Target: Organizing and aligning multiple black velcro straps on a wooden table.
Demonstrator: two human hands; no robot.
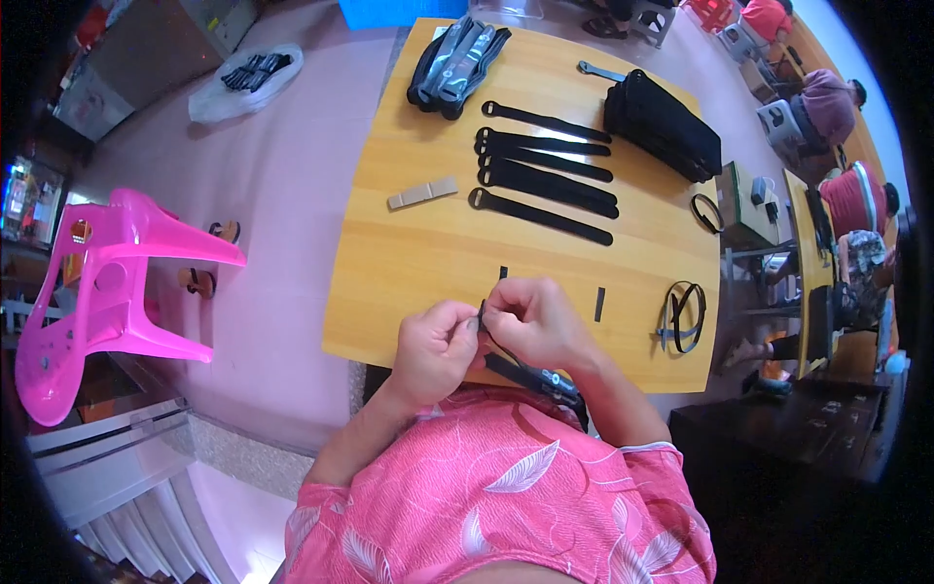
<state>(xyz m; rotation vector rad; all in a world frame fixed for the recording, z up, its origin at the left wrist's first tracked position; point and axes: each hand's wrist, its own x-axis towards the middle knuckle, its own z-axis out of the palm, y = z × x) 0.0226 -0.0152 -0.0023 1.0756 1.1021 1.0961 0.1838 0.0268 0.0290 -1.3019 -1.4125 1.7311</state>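
Near the front edge of the yellow wooden table, my left hand [435,352] and my right hand [538,326] meet, fingertips pinched together on a thin black strip [482,313]. Most of the strip is hidden by my fingers. Under my right wrist, at the table edge, lies a black strap with a printed label [556,383]. Farther off, several black straps with ring ends [545,216] are laid out side by side. Two short black pieces lie near my hands; one short black piece [599,305] is to the right.
A thick black bundle [664,127] stands at the far right of the table [389,282], a plastic-wrapped bundle [457,68] at the far left. A tan folded piece [423,193] and coiled black straps [688,316] lie about. A pink stool [126,282] is left; people sit at right.
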